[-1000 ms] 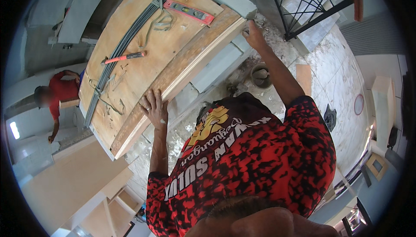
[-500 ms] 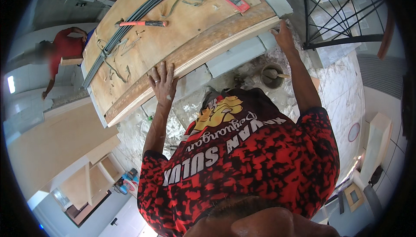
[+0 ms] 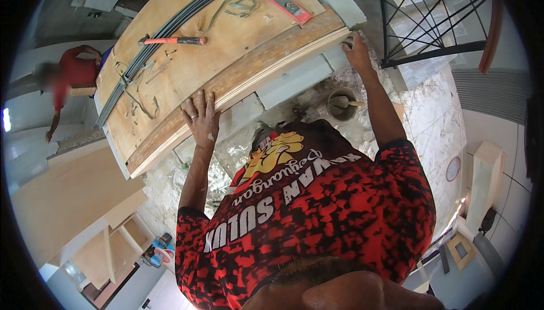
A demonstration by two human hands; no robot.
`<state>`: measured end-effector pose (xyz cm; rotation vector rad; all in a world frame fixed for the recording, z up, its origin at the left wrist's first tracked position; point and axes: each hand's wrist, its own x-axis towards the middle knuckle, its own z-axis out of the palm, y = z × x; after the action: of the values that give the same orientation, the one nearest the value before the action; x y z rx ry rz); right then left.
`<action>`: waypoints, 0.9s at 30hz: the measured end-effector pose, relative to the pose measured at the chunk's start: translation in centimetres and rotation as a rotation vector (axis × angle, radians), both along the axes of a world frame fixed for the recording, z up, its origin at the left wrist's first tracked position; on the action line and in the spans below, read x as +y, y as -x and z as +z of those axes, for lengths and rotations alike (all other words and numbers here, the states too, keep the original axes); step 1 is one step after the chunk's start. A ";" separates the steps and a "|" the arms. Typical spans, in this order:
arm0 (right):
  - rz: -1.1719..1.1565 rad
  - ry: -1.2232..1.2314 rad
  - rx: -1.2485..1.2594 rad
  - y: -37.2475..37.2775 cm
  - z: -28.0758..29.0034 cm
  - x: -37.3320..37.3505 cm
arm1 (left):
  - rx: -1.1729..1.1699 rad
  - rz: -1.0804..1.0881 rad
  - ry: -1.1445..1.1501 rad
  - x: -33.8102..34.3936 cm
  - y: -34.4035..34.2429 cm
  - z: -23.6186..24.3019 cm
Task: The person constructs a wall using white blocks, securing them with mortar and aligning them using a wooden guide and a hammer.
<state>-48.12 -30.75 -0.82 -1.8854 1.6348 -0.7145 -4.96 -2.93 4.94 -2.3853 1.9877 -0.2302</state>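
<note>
- Two hands press on a curved plywood board (image 3: 226,55): the left hand (image 3: 201,118) lies flat with fingers spread on its near edge, holding nothing.
- The right hand (image 3: 357,49) curls over the board's far corner, gripping that edge.
- On the board lie a red-handled hammer (image 3: 173,41), a red spirit level (image 3: 279,0) and a bundle of dark rods (image 3: 170,27).
- A mortar bucket (image 3: 341,104) stands on the floor below the right forearm.
- Another person in a red shirt (image 3: 71,75) bends at the far left.

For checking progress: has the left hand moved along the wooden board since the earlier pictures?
No. The left hand rests flat at the same place on the wooden board's front edge, below the hammer.
</note>
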 end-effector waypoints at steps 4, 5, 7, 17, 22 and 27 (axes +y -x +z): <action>0.003 0.232 0.011 -0.1 1.4 1.2 | 0.005 0.012 0.015 0.2 0.2 0.2; 0.025 0.339 0.019 0.0 1.5 1.3 | 0.002 0.011 0.014 0.1 0.3 0.2; 0.010 0.438 0.004 -0.5 2.9 1.9 | 0.002 0.014 0.010 0.2 0.2 0.3; 0.337 0.697 0.110 -1.2 1.5 0.9 | 0.063 0.025 0.045 0.1 0.3 0.6; 0.362 0.694 0.151 -1.1 2.1 0.9 | 0.042 0.040 0.056 0.0 0.5 0.7; 0.387 0.681 0.213 -0.9 2.1 1.0 | 0.012 0.072 0.056 -0.1 0.9 0.8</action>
<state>-47.21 -29.70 1.24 -2.7392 1.1472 -1.0073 -5.90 -2.99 5.76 -2.4927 1.9207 -0.2736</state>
